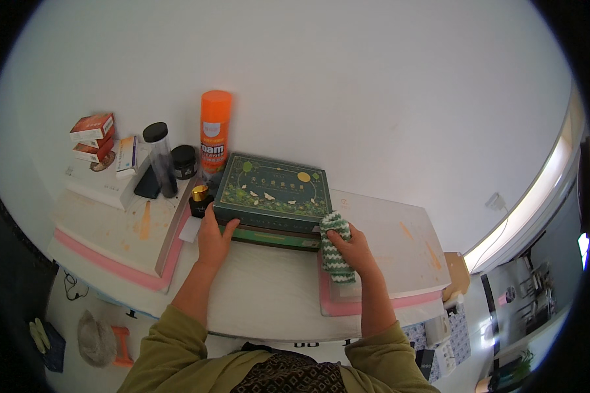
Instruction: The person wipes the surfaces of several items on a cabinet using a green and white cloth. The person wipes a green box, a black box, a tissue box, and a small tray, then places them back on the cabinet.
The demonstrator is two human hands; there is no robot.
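Observation:
A dark green gift box (275,191) with gold moon and white butterfly decoration lies on top of a lighter green box (275,237) near the wall. My left hand (215,238) presses on the left front corner of the stack, thumb at its front face. At the right front corner is my right hand (350,245), closed round a green-and-white striped cloth (335,248) that touches the box. Just left of the stack stand a small black bottle with a gold cap (199,200) and an orange foam cleaner can (215,132).
Large white boxes (393,240) with pink edges lie at both sides of the white-covered table (275,290). At the left are a clear tube with a black lid (161,159), a black jar (184,162), a dark phone-like object (148,182) and stacked red cartons (93,132).

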